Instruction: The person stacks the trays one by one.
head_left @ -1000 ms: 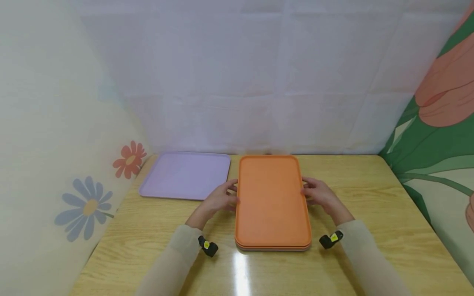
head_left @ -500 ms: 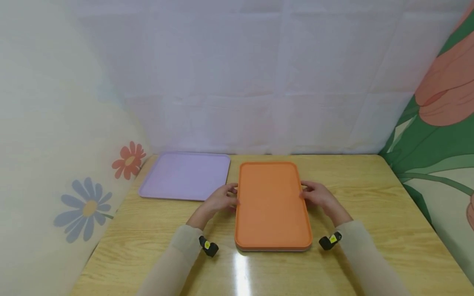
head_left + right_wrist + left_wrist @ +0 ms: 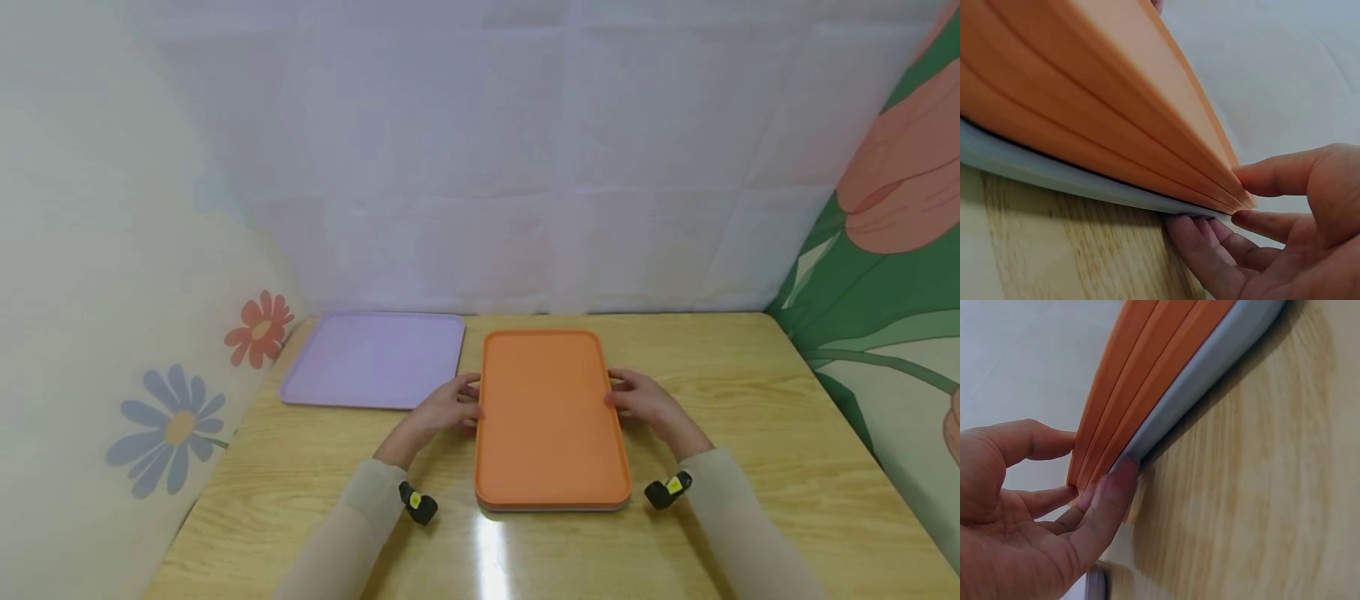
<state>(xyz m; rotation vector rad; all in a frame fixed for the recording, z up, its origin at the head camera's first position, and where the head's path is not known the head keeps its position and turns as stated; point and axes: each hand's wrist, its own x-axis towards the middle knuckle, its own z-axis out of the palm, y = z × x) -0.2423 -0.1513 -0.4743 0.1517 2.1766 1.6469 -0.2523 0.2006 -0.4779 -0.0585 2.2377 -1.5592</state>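
A stack of trays stands before me in the head view, its long sides pointing away from me. The top orange tray point(image 3: 553, 417) covers the others. Seen edge-on in the left wrist view, three orange layers lie over a pale grey tray point(image 3: 1191, 381) at the bottom. My left hand point(image 3: 442, 408) holds the stack's left side, thumb against the upper orange edge and a fingertip at the grey tray's lower edge. On the right side, my right hand point(image 3: 647, 402) holds it likewise, thumb on the orange rim point(image 3: 1166, 106) and fingers reaching under the grey one.
A lilac tray point(image 3: 375, 358) lies flat at the back left of the wooden table point(image 3: 750, 400), a little apart from the stack. White cloth point(image 3: 480, 167) hangs behind the table's far edge. Flower-patterned cloths point(image 3: 892, 275) line both sides.
The far end of the top orange tray has come nearer to me, and the orange edges at the front now line up more closely. Both hands have shifted slightly towards me with it.
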